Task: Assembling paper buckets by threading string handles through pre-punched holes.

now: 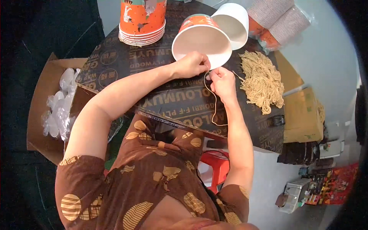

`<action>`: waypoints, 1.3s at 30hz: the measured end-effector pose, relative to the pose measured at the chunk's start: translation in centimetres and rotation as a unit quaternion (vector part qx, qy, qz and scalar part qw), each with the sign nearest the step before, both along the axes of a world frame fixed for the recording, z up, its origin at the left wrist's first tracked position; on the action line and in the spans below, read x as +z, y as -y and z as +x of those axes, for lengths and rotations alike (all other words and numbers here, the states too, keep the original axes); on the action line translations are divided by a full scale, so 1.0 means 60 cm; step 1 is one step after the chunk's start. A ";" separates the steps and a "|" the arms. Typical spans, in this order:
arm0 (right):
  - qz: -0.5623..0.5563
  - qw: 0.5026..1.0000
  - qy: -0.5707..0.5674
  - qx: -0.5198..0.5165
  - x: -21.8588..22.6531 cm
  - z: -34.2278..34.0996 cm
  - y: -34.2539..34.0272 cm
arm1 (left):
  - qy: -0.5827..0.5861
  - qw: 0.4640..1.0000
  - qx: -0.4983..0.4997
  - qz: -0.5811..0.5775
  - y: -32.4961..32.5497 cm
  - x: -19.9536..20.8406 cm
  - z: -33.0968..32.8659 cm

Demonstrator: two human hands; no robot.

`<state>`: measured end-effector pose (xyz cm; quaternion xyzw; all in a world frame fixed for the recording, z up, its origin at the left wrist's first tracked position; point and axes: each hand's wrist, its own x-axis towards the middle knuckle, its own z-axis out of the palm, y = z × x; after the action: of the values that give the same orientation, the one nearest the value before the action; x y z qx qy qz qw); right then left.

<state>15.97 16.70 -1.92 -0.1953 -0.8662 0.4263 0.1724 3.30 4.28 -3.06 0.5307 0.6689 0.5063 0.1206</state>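
A large paper bucket (pixel 201 44) with an orange printed outside lies on its side, its white open mouth facing me. At the mouth's lower rim, my left hand (pixel 191 64) pinches a tan cord (pixel 214 101) with fingers closed. Close beside it, my right hand (pixel 223 82) is closed on the same cord by the rim. The cord's tail curves down over the dark table to my right forearm. Whether the cord passes through the rim is hidden by my fingers.
A bundle of tan cords (pixel 264 80) lies right of my hands. Behind stand a white bucket (pixel 234 25), nested orange buckets (pixel 142 23) and wrapped bucket stacks (pixel 280 25). An open carton (pixel 38 103) with clear plastic pieces sits left of the plywood table (pixel 161 101).
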 end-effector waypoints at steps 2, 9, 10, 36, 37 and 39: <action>-0.169 0.985 0.031 0.016 0.012 0.005 0.006 | -0.021 1.000 -0.005 0.017 -0.001 -0.003 0.002; -0.303 0.952 -0.018 0.031 0.014 0.004 0.007 | -0.110 0.994 0.020 0.009 -0.011 -0.012 0.014; -0.300 0.954 -0.005 0.031 0.016 0.003 0.008 | -0.132 0.991 0.029 0.018 -0.010 -0.013 0.017; 0.196 0.969 -0.060 -0.138 0.019 0.022 -0.040 | 0.080 0.996 0.027 -0.018 -0.001 0.007 -0.005; 0.249 0.951 -0.101 -0.154 0.025 0.022 -0.026 | 0.081 0.996 0.029 -0.025 0.002 0.008 -0.006; 0.271 0.947 -0.107 -0.134 0.036 0.026 -0.005 | 0.082 0.996 0.032 -0.030 0.002 0.007 -0.006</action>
<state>17.55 17.00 0.22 -0.2087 -0.8916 0.1666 0.3657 2.92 4.15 -2.64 0.4620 0.6878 0.5319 0.1750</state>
